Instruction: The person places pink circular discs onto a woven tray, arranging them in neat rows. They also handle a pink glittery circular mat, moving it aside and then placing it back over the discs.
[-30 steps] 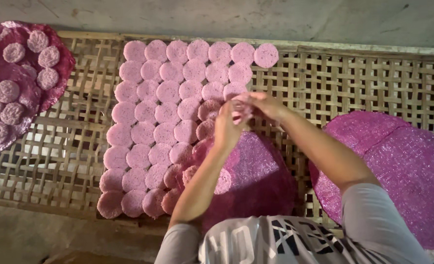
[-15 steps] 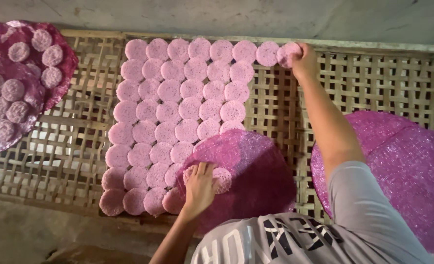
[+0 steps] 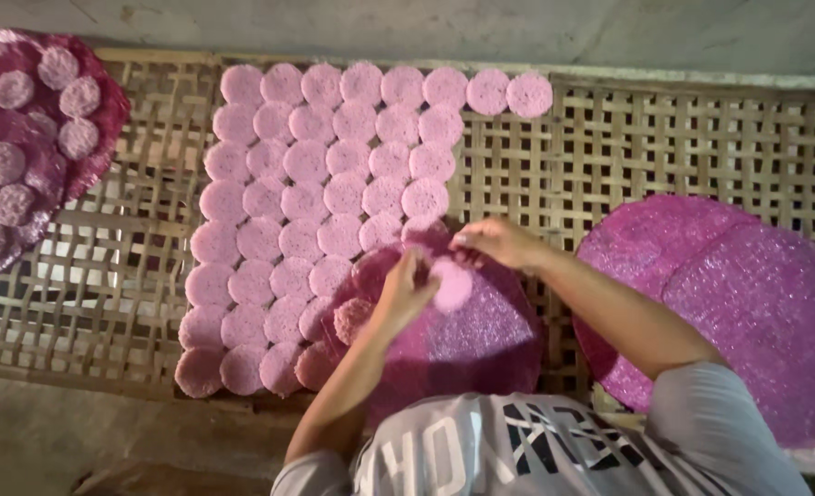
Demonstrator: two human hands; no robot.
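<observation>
We see the left hand (image 3: 405, 292) pinching a flat, round, grainy pink disc (image 3: 450, 285), face up, over a round pink mesh tray (image 3: 481, 344). The right hand (image 3: 497, 242), fingers curled, touches the tray's far rim on a woven bamboo rack (image 3: 664, 138).
</observation>
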